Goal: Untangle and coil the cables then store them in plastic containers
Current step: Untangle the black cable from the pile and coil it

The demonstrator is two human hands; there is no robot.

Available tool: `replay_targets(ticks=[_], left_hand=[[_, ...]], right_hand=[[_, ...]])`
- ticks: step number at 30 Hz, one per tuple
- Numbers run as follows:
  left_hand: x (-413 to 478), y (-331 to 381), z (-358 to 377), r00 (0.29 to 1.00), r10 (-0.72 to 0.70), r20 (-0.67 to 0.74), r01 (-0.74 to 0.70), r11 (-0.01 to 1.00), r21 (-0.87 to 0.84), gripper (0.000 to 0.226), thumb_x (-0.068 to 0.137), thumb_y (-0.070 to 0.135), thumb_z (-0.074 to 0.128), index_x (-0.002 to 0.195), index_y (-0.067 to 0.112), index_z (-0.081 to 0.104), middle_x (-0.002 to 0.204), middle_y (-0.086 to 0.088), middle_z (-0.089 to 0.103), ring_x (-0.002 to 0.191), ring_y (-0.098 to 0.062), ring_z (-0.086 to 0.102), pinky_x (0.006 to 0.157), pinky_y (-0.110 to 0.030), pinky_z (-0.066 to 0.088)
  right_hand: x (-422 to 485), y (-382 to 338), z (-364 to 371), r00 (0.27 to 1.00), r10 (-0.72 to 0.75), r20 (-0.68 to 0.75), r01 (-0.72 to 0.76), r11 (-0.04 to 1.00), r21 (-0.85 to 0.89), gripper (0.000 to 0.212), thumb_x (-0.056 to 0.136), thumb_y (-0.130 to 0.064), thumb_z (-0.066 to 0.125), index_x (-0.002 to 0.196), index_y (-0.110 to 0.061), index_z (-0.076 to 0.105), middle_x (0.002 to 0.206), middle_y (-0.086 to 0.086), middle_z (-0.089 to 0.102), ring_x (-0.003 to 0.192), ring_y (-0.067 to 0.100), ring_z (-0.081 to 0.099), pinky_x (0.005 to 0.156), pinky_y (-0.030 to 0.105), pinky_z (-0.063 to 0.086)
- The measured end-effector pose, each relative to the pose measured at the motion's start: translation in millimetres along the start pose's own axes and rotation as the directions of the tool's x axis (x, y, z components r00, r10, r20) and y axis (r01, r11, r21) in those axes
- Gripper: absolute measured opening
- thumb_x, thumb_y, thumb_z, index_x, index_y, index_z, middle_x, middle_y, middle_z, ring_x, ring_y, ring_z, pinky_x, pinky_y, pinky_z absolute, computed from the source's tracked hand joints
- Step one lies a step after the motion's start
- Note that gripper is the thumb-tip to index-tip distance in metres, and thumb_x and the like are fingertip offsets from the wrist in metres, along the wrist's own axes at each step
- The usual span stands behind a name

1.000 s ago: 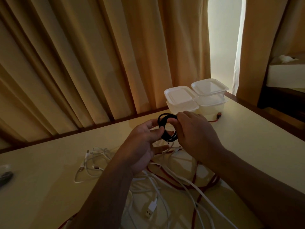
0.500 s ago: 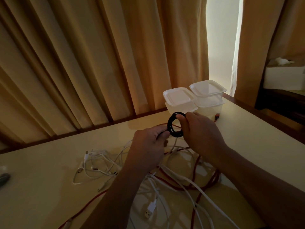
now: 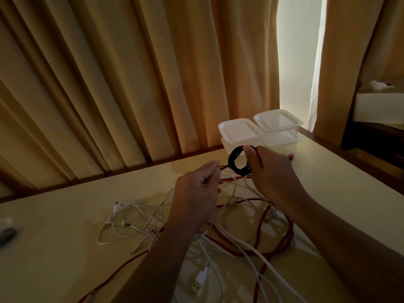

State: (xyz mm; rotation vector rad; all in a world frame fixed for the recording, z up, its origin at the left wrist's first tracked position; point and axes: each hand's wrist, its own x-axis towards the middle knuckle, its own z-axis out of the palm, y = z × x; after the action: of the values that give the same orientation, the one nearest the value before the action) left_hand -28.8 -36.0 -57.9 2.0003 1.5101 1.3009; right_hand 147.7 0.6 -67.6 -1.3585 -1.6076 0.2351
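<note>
One black cable coil point(image 3: 234, 161) gripped by right hand point(image 3: 276, 172), tail pinched by left hand point(image 3: 196, 193). Pending: white-and-red cable tangle point(image 3: 200, 281), 6 o'clock; lidded translucent plastic containers point(image 3: 240, 130), 12 o'clock.

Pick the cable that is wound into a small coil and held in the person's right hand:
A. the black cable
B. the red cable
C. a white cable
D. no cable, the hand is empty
A: the right hand grips the black cable as a small coil above the table, while the white cables and the red cable lie loose and tangled on it.
</note>
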Motion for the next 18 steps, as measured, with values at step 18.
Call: replay_targets(ticks=[18], left_hand=[[8, -6, -1, 0.983, -0.176, 0.062, 0.186, 0.906, -0.38, 0.025, 0.109, 0.035, 0.045, 0.115, 0.043, 0.068, 0.076, -0.006, 0.067, 0.071, -0.019, 0.06, 0.079, -0.056, 0.054]], right_hand=[[-6, -14, -2, 0.932, 0.09, 0.351, -0.221, 0.908, 0.356, 0.015, 0.102, -0.035, 0.056, 0.102, -0.026, 0.068, 0.075, -0.004, 0.071, 0.067, 0.009, 0.065, 0.07, 0.026, 0.049]])
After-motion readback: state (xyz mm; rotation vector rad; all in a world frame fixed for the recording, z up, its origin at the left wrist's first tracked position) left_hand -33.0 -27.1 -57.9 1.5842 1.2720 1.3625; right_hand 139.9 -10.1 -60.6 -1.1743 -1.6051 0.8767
